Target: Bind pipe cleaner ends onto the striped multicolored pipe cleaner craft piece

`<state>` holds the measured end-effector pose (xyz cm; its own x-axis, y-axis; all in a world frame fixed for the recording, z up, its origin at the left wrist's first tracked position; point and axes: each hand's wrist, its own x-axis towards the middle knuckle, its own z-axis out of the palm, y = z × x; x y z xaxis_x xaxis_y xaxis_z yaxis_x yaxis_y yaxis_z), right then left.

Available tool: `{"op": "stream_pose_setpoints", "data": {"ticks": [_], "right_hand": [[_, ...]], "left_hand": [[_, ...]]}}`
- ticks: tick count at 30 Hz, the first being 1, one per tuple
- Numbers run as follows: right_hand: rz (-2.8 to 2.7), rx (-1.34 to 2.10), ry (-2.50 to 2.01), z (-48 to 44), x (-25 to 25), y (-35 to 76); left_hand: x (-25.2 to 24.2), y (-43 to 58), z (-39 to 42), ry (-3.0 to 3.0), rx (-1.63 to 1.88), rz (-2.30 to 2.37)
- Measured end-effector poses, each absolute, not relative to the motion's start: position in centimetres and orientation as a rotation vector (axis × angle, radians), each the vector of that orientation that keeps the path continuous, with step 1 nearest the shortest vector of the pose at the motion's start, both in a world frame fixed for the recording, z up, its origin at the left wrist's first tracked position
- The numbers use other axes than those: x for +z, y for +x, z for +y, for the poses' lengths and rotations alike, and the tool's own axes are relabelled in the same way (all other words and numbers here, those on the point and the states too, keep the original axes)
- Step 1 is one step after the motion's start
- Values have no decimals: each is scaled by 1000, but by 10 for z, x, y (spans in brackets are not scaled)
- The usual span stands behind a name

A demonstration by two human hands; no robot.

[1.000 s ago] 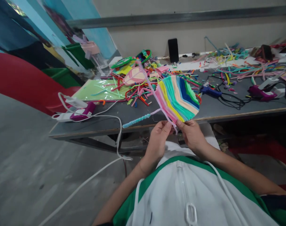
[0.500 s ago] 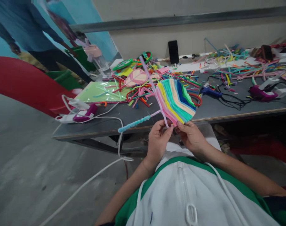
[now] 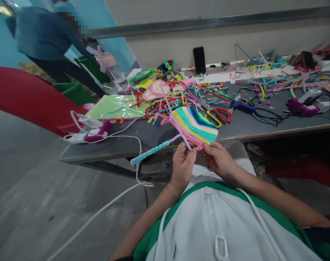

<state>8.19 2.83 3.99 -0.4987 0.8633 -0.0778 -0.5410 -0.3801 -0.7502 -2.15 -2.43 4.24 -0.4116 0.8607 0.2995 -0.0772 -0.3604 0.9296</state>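
Between my hands, over the table's front edge, is a striped pipe-cleaner panel (image 3: 196,125) in pink, yellow, turquoise, cream and blue. My left hand (image 3: 182,163) pinches a lilac pipe cleaner (image 3: 173,115) against the panel's near pink corner. That lilac strand runs up and away past the panel's left side. From the same side sticks out a stem wrapped in light blue (image 3: 151,151), pointing left and down. My right hand (image 3: 219,159) is closed on the panel's lower edge, thumb on top. The fingers under the panel are partly hidden.
On the grey table (image 3: 121,143) lie heaped pipe cleaners, scissors (image 3: 222,115), a blue glue gun (image 3: 243,106) and a purple-and-white power strip (image 3: 98,131) with a white cable. A phone (image 3: 199,59) leans on the wall. A person (image 3: 45,36) bends over green bins at left.
The striped panel has tipped lower and flatter, uncovering the scissors behind it. The light blue stem swung slightly down and left. The person at left has bent forward.
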Motion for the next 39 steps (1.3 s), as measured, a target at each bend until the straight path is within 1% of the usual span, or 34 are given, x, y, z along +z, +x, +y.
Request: {"op": "stream_pose_setpoints", "data": {"ticks": [8,14,16,18,20,21,23,24,25,27,29,31,34,37,39], "right_hand": [[-864,1995,-535,26,40,84],[-866,2001,-573,26,45,82],[-981,1982,-608,27,51,85],[-1302,1921,-645,28,61,94],[-1809,1685,-667,28,77,106],[-1968,1404,-681,28,86,111],[-2047,779,-672,29,101,119],[-2064,556,-635,30,106,120],[-2074,418,-614,32,109,119],[-2140,302,-536,38,109,114],[-2117,332,-521,43,105,108],[-2010,464,-574,47,102,104],[-1814,836,-649,47,102,104],[-1593,1254,-632,43,104,105],[-1467,1446,-607,40,104,105]], "left_hand": [[31,-35,-25,1370,1798,1341],[41,-34,-24,1445,1841,1489],[49,-34,-22,1389,1854,1490],[59,-35,-20,1299,1852,1453],[69,-37,-19,1216,1819,1426],[74,-37,-18,1185,1799,1417],[83,-38,-17,1152,1772,1402],[88,-37,-17,1147,1761,1389],[92,-37,-17,1147,1749,1372],[102,-35,-17,1159,1706,1327],[113,-36,-18,1159,1630,1266],[124,-39,-19,1143,1518,1203],[136,-45,-22,1168,1378,1197],[140,-45,-26,1280,1374,1318],[137,-41,-29,1325,1378,1381]]}}
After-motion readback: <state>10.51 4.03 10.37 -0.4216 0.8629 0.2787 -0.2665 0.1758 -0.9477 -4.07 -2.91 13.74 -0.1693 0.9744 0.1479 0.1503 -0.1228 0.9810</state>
